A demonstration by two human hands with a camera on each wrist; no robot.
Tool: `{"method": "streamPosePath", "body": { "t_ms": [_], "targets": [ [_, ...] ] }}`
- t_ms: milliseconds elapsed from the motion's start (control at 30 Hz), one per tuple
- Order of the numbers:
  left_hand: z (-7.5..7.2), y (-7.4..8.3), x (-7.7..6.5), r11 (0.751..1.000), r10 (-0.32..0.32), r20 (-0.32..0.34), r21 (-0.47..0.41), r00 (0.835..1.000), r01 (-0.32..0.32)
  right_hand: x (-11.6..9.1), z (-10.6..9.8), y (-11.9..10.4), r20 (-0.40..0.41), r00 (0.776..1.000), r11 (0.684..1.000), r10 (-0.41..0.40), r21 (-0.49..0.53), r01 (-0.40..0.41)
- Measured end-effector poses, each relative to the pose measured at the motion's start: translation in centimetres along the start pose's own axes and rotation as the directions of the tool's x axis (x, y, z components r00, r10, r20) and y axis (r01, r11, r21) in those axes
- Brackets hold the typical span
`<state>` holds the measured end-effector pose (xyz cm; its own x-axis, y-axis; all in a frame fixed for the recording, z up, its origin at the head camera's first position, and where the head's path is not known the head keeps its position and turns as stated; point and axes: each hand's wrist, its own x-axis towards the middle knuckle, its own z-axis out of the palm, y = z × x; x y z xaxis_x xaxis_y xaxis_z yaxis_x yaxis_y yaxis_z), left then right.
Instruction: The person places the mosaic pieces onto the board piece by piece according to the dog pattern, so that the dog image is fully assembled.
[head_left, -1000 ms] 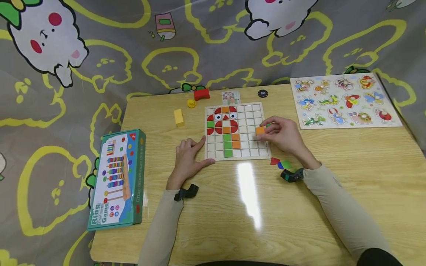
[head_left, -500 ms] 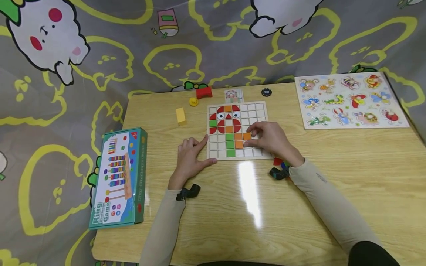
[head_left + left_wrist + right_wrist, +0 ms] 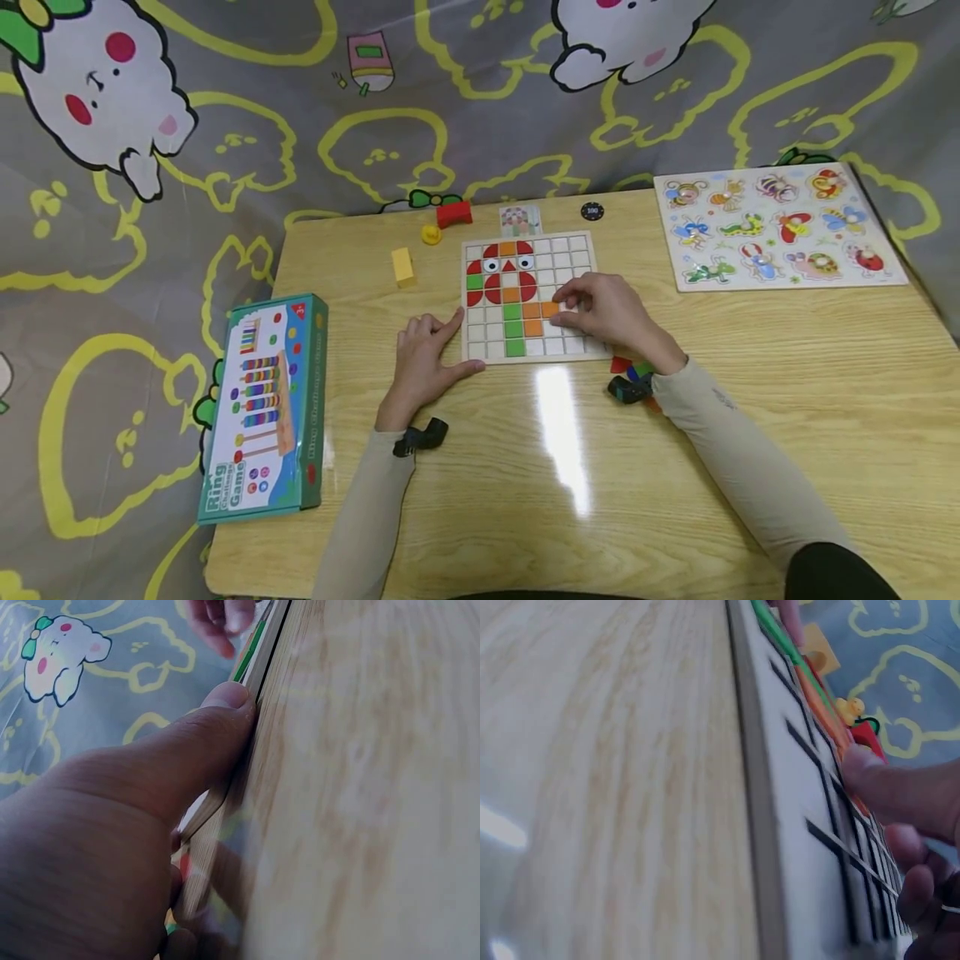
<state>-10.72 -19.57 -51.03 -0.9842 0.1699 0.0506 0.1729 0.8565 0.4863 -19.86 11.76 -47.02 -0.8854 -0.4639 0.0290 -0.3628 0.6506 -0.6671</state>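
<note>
A square wooden grid board (image 3: 577,344) lies on the table, with red, green, orange and eye-patterned tiles filling part of its left and middle cells. My right hand (image 3: 611,312) pinches a square orange tile (image 3: 551,308) at a cell right beside two other orange tiles. In the right wrist view the thumb (image 3: 862,769) reaches over the grid to the orange pieces. My left hand (image 3: 422,360) steadies the board's front left corner, index finger at the left side. Its thumb (image 3: 221,705) lies along the front edge in the left wrist view.
Loose red (image 3: 621,364) and blue pieces lie partly under the right wrist. Behind the board are a picture card (image 3: 520,220), a black chip (image 3: 592,211), a yellow duck (image 3: 431,234), a red block (image 3: 454,214) and a yellow block (image 3: 402,267). A game box (image 3: 262,408) stands left, an insect puzzle (image 3: 780,225) right.
My right hand has moved left with the orange tile, from over the right columns to a cell beside the other orange tiles. The left hand stays at the board's corner.
</note>
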Motion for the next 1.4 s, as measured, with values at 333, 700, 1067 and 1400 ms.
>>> {"method": "streamPosePath", "body": {
  "t_ms": [333,700,1067,1400],
  "targets": [
    [0.5,-0.1,0.0,1.000,0.010,-0.003,-0.001,1.000,-0.010,-7.7,-6.1,4.1,-0.096,0.995,0.998,0.027,-0.047,-0.032],
    [0.1,-0.6,-0.4,1.000,0.014,-0.033,0.000,0.999,-0.014,-14.9,-6.0,4.0,-0.007,0.999,0.991,-0.043,-0.130,0.042],
    [0.5,-0.2,-0.1,1.000,0.014,-0.015,-0.010,1.000,-0.014,-14.8,-4.4,2.4,0.079,0.997,0.972,-0.003,-0.233,0.021],
    [0.4,-0.2,-0.1,1.000,0.009,-0.015,-0.011,1.000,-0.009,-14.2,-4.2,1.4,0.182,0.983,0.989,0.009,-0.145,0.018]
  ]
}}
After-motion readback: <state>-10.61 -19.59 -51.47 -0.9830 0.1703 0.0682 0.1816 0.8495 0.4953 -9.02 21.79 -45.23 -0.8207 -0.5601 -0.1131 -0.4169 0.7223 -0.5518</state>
